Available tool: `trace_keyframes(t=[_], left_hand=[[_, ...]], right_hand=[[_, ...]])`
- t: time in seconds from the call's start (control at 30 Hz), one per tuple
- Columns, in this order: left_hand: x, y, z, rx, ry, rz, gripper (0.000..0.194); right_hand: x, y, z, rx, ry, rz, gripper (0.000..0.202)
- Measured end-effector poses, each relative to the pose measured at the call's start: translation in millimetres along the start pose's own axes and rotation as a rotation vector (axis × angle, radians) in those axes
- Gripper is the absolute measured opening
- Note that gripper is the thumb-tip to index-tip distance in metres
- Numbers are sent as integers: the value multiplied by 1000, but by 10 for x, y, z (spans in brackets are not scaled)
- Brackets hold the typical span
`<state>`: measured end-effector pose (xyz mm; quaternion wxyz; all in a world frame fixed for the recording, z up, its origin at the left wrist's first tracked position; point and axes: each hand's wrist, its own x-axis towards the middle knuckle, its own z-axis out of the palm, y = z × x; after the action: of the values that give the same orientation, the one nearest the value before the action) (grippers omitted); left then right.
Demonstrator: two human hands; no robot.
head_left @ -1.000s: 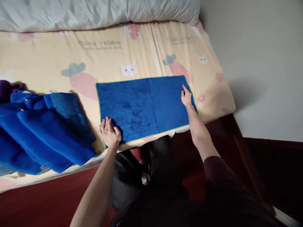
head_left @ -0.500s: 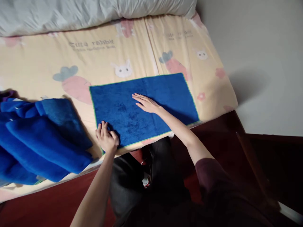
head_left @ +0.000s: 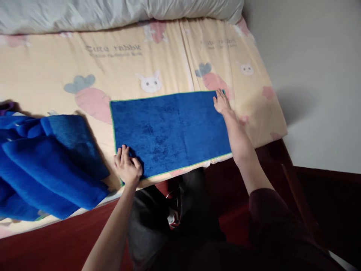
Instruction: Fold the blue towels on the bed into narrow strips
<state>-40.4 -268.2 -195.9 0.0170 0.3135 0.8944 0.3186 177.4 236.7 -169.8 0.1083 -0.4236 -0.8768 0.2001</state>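
Note:
A blue towel [head_left: 166, 128] with thin green edging lies spread flat near the front edge of the bed. My left hand [head_left: 128, 165] rests on its near left corner, fingers slightly bent and the thumb apart, pressing down on the cloth. At the far right corner, my right hand [head_left: 222, 101] lies on the towel with its fingers stretched out and covers part of that corner. Some creases and darker patches show in the towel's nap left of the middle.
A heap of blue cloths [head_left: 56, 162] lies on the bed at the left. The bedsheet [head_left: 118, 71] is pale yellow with carrots and rabbits. Bulky grey-white bedding [head_left: 113, 15] runs along the back. A pale wall [head_left: 316, 75] stands at the right, above a dark red floor [head_left: 64, 241].
My right hand has slid from the towel's middle to its far right corner. My left hand has stayed on the near left corner. The view has shifted slightly.

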Motion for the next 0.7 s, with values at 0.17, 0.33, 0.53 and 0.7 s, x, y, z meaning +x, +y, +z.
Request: trace_keyframes(t=[0.17,0.33,0.53,0.7], left_hand=[[13,0,0,37,-5,9,59],[16,-28,27,70,0,25,58],[23,-40,17,113,-10,12,57],[40,196,40,173,-57,-12,60]], right_hand=[[-949,-505,115,-63,16,-152,67],[-1977,-514,257,-99,-6,-143,65],[-2142,-401,381,-129,77,-85,60],[-2107,-390,429,-102,138,-91,59]])
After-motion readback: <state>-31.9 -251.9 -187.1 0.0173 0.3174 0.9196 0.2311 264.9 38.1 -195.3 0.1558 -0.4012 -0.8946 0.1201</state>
